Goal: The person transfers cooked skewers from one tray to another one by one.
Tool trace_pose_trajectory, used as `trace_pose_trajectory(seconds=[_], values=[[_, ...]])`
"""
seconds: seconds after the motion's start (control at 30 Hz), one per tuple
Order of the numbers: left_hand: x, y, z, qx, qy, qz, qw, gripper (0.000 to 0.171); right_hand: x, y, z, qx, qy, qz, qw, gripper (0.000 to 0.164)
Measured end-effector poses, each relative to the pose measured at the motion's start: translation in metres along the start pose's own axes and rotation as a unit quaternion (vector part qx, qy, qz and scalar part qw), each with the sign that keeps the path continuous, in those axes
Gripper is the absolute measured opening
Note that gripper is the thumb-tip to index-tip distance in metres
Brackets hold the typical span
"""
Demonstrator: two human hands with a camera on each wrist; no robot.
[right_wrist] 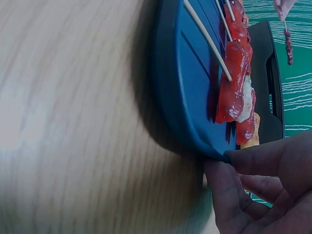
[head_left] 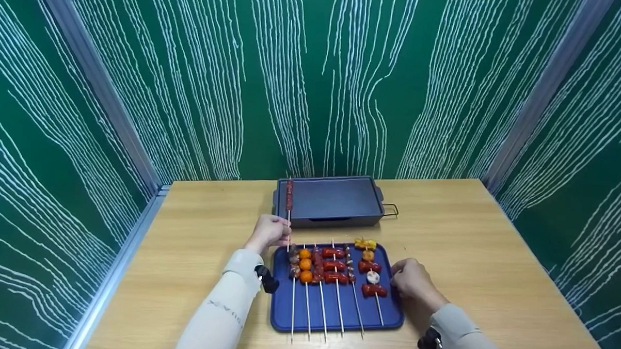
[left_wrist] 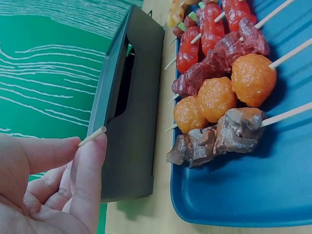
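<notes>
My left hand (head_left: pixel 270 231) pinches the bare stick of a dark red meat skewer (head_left: pixel 289 195) between thumb and fingertips. Its meat end points away from me, over the left side of the grey grill (head_left: pixel 338 196). In the left wrist view only the stick's blunt end (left_wrist: pixel 100 132) shows at the fingertips. My right hand (head_left: pixel 412 281) is at the right edge of the blue tray (head_left: pixel 282 315); in the right wrist view thumb and fingers pinch the tray rim (right_wrist: pixel 181 97). On the tray lie several skewers, among them brown meat (left_wrist: pixel 239 131), orange balls (head_left: pixel 306 265) and red sausage pieces (head_left: pixel 334 265).
A mixed skewer (head_left: pixel 373 277) lies apart on the tray's right side, near my right hand. The grill stands just behind the tray, with a wire handle (head_left: pixel 392 210) on its right. Green patterned panels (head_left: pixel 344 82) enclose the wooden table (head_left: pixel 201 207) at the back and sides.
</notes>
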State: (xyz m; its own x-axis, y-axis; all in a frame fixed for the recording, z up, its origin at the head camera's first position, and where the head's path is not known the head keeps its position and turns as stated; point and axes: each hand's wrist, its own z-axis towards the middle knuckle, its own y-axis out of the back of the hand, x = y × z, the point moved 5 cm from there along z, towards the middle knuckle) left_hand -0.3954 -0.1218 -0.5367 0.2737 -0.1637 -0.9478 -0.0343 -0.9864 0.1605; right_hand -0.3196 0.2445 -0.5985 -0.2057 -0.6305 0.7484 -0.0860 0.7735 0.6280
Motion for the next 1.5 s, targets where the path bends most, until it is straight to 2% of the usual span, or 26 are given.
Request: trace_pose_trajectory(seconds=[0.27, 0.6, 1.23, 1.5], values=[[0.004, 0.004, -0.004, 0.001, -0.007, -0.002, 1.0, 0.013, -0.002, 0.0, 0.001, -0.002, 0.002, -0.005, 1.0, 0.023], [0.005, 0.008, -0.015, 0.002, -0.013, -0.01, 0.9999, 0.017, -0.003, 0.0, 0.003, -0.001, 0.0, -0.001, 1.0, 0.023], [0.024, 0.008, -0.036, 0.024, -0.021, -0.031, 0.999, 0.021, 0.0, 0.001, 0.002, 0.007, -0.006, 0.003, 1.0, 0.022], [0.031, 0.012, -0.048, 0.016, -0.024, -0.031, 0.9991, 0.026, -0.001, 0.0, 0.003, 0.003, 0.004, -0.001, 1.0, 0.02]])
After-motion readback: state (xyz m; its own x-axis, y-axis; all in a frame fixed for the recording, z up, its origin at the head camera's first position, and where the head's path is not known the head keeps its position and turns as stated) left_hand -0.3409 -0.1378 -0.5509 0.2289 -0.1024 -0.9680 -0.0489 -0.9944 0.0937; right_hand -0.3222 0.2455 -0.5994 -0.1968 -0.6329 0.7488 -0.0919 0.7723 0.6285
